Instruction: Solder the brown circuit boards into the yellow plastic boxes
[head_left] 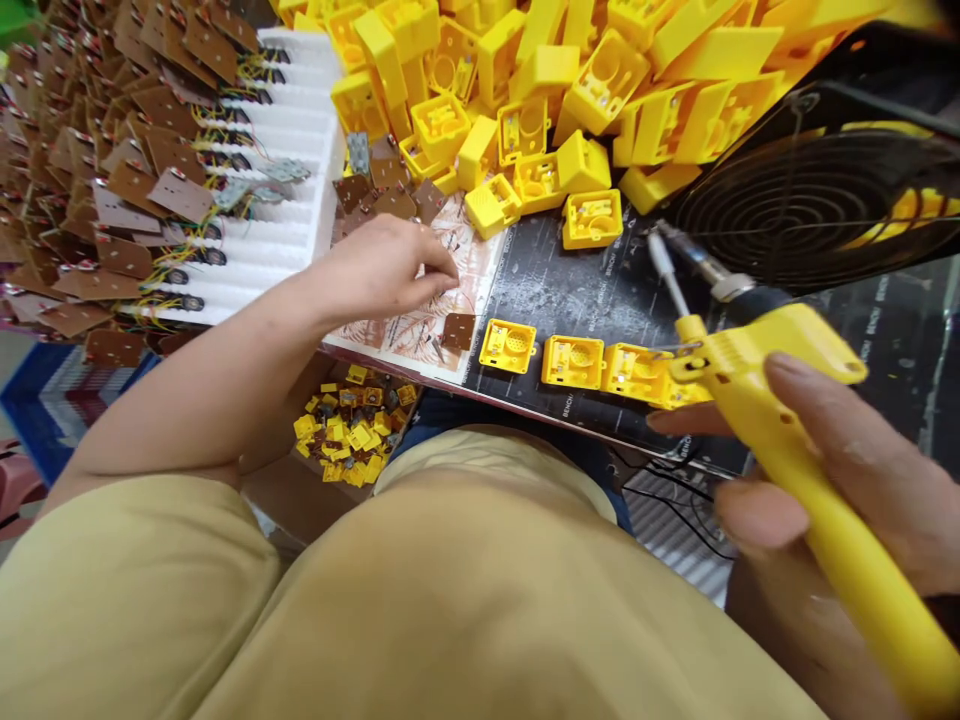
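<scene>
My left hand (401, 265) is over the patterned sheet with its fingers closed together; whatever they may pinch is too small to make out. Just below it lies a small brown circuit board (458, 331) with thin wires. At the right my right hand (847, 480) is wrapped round a yellow-handled soldering tool (810, 470), whose metal tip points up toward the fan. Several open yellow cases stand in a row along the bench's near edge, among them one at the left end (508, 346) and one beside it (573, 362). The rightmost case is partly hidden by the tool.
A big heap of yellow cases (525, 70) fills the back. Brown boards with wires (150, 150) are piled on white foam (300, 230) at the left. A black fan (780, 200) stands at the right. Below the bench edge is a box of yellow pieces (356, 430).
</scene>
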